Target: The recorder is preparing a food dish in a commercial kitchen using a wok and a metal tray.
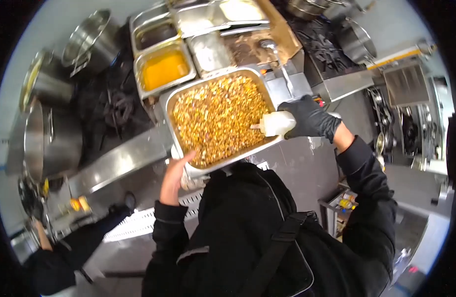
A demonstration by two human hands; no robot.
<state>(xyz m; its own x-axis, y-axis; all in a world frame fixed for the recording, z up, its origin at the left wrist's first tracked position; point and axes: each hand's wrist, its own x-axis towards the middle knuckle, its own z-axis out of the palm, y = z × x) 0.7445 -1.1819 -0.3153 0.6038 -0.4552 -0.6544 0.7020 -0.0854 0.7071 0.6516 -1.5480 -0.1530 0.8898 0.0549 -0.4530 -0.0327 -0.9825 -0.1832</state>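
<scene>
A deep metal pan [169,128] full of chopped, golden-brown food, its pieces too small to name, lies before me. My left hand [175,171], bare, is at the pan's near left corner with the thumb over the rim; its fingers are hidden below. In a black glove, my right hand [310,118] grips a pale plastic squeeze bottle [278,123], tilted sideways over the pan's right edge with its nozzle towards the food. Behind the pan stand a metal container of orange liquid [164,70] and one of dark liquid [156,36]. A metal ladle [283,68] lies to the right.
Large steel pots [53,141] stand on the left around a black stove burner [118,109]. More pots [356,41] are on a stove at the back right. A cardboard box [283,28] is behind the ladle. At the lower left, another person's dark sleeve [90,235] reaches in.
</scene>
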